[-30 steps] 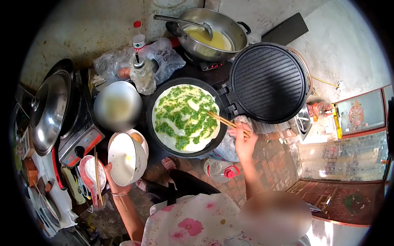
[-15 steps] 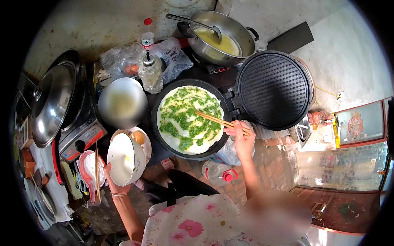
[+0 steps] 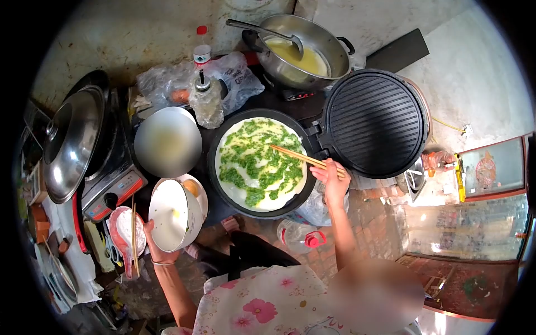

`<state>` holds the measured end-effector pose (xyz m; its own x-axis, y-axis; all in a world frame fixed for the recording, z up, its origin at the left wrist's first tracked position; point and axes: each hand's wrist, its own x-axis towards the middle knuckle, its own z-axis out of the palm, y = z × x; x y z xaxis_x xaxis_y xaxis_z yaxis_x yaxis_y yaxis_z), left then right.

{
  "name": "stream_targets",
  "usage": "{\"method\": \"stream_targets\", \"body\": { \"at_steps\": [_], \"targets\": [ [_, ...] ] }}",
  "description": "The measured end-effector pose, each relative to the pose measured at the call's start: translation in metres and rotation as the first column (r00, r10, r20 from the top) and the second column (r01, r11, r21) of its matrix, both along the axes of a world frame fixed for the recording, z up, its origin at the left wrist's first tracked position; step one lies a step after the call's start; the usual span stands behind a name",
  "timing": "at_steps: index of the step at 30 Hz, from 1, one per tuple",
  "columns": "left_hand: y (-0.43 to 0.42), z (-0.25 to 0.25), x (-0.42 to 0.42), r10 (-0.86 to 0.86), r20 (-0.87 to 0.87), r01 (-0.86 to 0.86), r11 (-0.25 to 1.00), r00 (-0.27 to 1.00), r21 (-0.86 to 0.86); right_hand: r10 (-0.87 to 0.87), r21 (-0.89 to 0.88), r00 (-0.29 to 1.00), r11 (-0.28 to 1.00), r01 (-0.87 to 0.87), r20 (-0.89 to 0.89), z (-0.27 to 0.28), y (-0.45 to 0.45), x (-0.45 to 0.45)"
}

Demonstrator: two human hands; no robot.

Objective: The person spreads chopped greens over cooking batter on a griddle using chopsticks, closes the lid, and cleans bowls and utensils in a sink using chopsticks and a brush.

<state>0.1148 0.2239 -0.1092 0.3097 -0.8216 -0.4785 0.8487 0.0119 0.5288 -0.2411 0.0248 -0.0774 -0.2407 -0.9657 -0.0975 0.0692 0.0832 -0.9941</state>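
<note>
My right hand (image 3: pixel 334 181) grips a pair of wooden chopsticks (image 3: pixel 304 158), whose tips are over the upper right part of a pale round flatbread (image 3: pixel 237 196) strewn with chopped greens. The flatbread lies in a round black electric griddle (image 3: pixel 215 184), with its ridged lid (image 3: pixel 375 123) folded open to the right. In my left hand (image 3: pixel 159 245) is a white bowl (image 3: pixel 167 215), tilted, with a few bits of green inside. Behind that bowl sits a plate (image 3: pixel 202 204) with something round and brown on it.
A metal bowl (image 3: pixel 167 142) stands left of the griddle. Behind is a steel pot (image 3: pixel 329 42) with a ladle (image 3: pixel 297 47). A domed wok lid (image 3: pixel 72 145), a red dish of flour (image 3: pixel 124 229) with chopsticks, a seasoning jar (image 3: pixel 204 100) and a plastic jug (image 3: pixel 298 235) are around.
The chopstick tips have moved over the flatbread, first left, then slightly up and right. Some greens near them are spread differently. The view has shifted, and the left hand still holds the bowl.
</note>
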Motion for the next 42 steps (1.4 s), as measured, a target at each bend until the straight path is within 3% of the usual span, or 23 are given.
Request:
{"method": "stream_targets", "body": {
  "at_steps": [4, 12, 14, 19, 23, 29, 33, 42],
  "targets": [
    [-0.001, 0.001, -0.002, 0.000, -0.027, 0.000, 1.000, 1.000, 0.000, 0.028, 0.066, 0.999, 0.997, -0.029, 0.020, 0.003, 0.002, -0.002],
    [-0.001, -0.002, -0.002, 0.026, -0.038, -0.025, 0.999, 0.999, 0.025, -0.024, -0.051, 0.994, 0.999, 0.019, -0.110, 0.010, -0.006, -0.002],
    [-0.001, -0.003, -0.001, 0.006, -0.031, -0.006, 1.000, 1.000, 0.015, 0.077, -0.137, 0.985, 0.986, -0.099, -0.157, 0.002, -0.008, 0.000],
    [0.000, 0.001, -0.002, -0.010, -0.028, 0.010, 1.000, 1.000, -0.004, 0.098, -0.122, 0.972, 0.984, -0.126, -0.213, 0.016, 0.013, 0.005],
    [0.001, 0.000, -0.002, -0.018, -0.043, 0.017, 1.000, 0.999, -0.015, 0.121, -0.033, 0.973, 0.991, -0.130, -0.196, 0.015, 0.021, -0.002],
    [-0.002, -0.003, -0.003, 0.001, -0.020, -0.001, 1.000, 1.000, 0.018, 0.029, -0.063, 0.986, 0.997, -0.040, -0.162, 0.017, 0.021, -0.007],
    [-0.002, -0.004, -0.004, -0.008, -0.024, 0.008, 1.000, 1.000, 0.018, 0.095, -0.040, 0.989, 0.994, -0.100, -0.113, 0.016, 0.018, 0.007],
    [0.000, 0.001, -0.004, -0.023, -0.027, 0.022, 1.000, 0.999, -0.013, 0.022, -0.089, 0.996, 0.996, -0.030, -0.083, 0.007, 0.001, 0.008]
  ]
}}
